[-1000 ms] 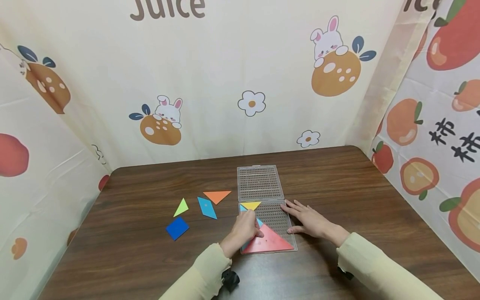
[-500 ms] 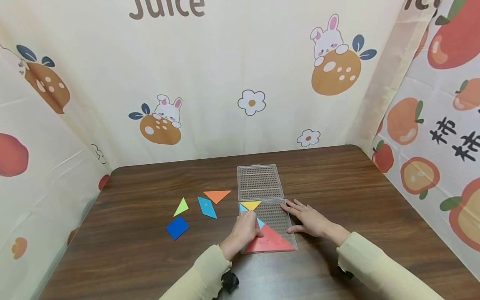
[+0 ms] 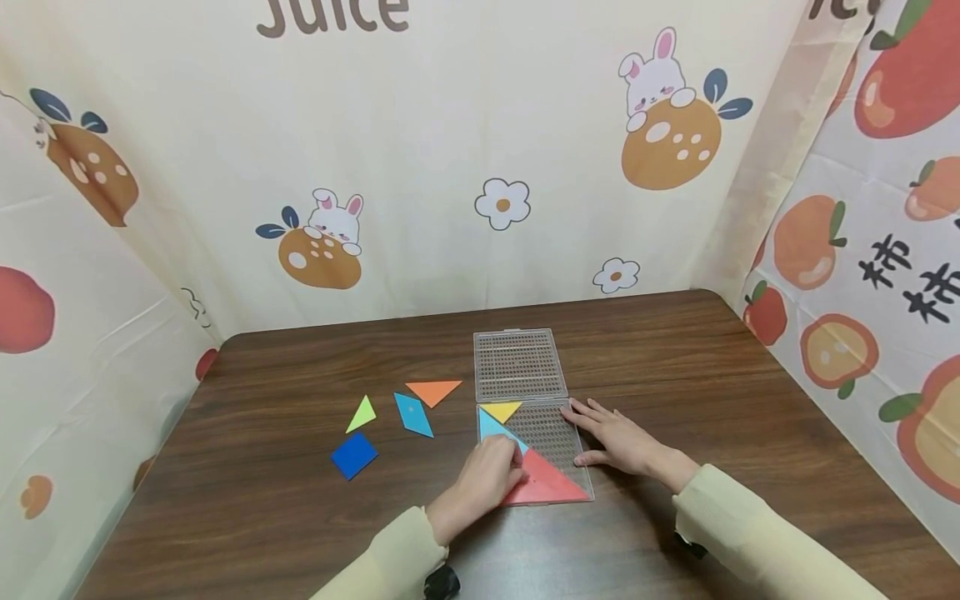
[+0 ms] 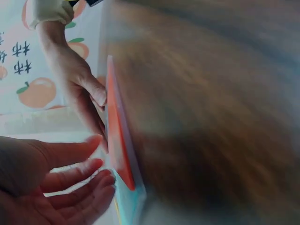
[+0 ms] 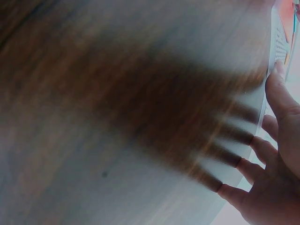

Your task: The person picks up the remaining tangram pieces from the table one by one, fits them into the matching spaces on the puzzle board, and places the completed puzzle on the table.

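Dark wood table point(image 3: 660, 350) stretched before a cream curtain point(image 3: 420, 150). Over the tray point(image 3: 551, 427), the left hand point(image 3: 483, 475) curled loosely, apparently gripping nothing; the right hand point(image 3: 618, 443) spread its fingers along the tray's three o'clock edge. From the left hand, the red triangle point(image 3: 553, 483) sat at three, light blue piece point(image 3: 491, 427) and yellow triangle point(image 3: 500, 410) at twelve, all in the tray. Outside lay an orange triangle point(image 3: 433, 392) at eleven, blue diamond point(image 3: 414, 415) and green triangle point(image 3: 362, 415) at ten, blue square point(image 3: 355, 456) at nine. Settling pieces seemed the step in hand; adding another would call for a fingertip lift. The left hand partly hid red and light blue; both wrist views blurred the table.
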Demonstrator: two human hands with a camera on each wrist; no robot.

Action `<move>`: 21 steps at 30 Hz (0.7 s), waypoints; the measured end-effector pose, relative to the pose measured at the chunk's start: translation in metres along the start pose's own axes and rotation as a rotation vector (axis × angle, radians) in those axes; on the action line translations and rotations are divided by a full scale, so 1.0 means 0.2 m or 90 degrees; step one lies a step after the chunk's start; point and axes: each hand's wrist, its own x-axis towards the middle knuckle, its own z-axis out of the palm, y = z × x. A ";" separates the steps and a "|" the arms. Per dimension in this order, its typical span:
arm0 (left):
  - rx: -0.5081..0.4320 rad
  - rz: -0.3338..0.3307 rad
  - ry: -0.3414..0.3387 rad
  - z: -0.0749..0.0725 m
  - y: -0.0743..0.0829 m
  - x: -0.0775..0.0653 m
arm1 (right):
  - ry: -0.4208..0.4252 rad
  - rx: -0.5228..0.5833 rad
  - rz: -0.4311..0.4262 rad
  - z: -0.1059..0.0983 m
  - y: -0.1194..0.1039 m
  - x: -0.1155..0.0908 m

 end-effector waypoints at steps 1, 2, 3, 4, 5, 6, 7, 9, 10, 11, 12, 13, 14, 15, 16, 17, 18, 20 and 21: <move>0.005 0.018 0.002 0.00 0.00 -0.01 | 0.000 -0.001 0.000 0.00 0.00 0.00; 0.011 0.038 0.003 0.00 -0.01 -0.01 | -0.002 0.002 0.003 0.00 0.00 0.00; 0.017 0.058 -0.001 0.00 -0.01 -0.02 | -0.004 0.001 0.004 0.00 0.00 0.00; 0.021 0.078 -0.008 0.00 -0.02 -0.03 | -0.005 0.002 0.005 0.00 0.00 0.00; 0.028 0.101 -0.019 0.00 -0.02 -0.03 | -0.005 0.002 0.005 0.01 0.00 0.00; 0.037 0.126 -0.031 0.00 -0.03 -0.04 | -0.006 0.001 0.005 0.00 0.00 0.00; 0.047 0.152 -0.047 0.00 -0.04 -0.04 | -0.006 0.001 0.005 0.00 0.00 0.00; 0.070 0.197 -0.084 0.00 -0.05 -0.06 | -0.005 0.001 0.002 0.00 0.00 0.00; 0.080 0.216 -0.102 0.00 -0.06 -0.06 | -0.003 0.002 0.002 0.00 0.00 0.00; 0.088 0.232 -0.116 0.00 -0.06 -0.07 | -0.001 0.001 0.000 0.00 0.00 0.00; 0.093 0.245 -0.127 0.00 -0.07 -0.08 | 0.001 -0.001 -0.001 0.00 0.00 0.00; 0.099 0.256 -0.133 0.00 -0.07 -0.09 | 0.002 -0.001 -0.002 0.00 0.00 0.00; 0.106 0.266 -0.137 0.00 -0.08 -0.10 | 0.002 -0.001 -0.002 0.00 0.00 0.00; 0.111 0.274 -0.138 0.00 -0.08 -0.10 | 0.001 0.000 0.000 -0.01 -0.01 0.00; 0.113 0.279 -0.140 0.00 -0.08 -0.11 | 0.000 0.000 0.000 -0.01 -0.01 0.00; 0.115 0.282 -0.142 0.00 -0.08 -0.11 | 0.000 0.000 0.000 -0.01 -0.01 0.00; 0.117 0.284 -0.147 0.00 -0.08 -0.11 | -0.003 0.001 0.003 -0.01 -0.01 0.00; 0.116 0.279 -0.163 -0.01 -0.08 -0.12 | -0.006 0.001 0.007 -0.01 -0.01 0.00; 0.113 0.274 -0.174 -0.01 -0.08 -0.12 | -0.007 0.001 0.008 -0.01 -0.01 0.00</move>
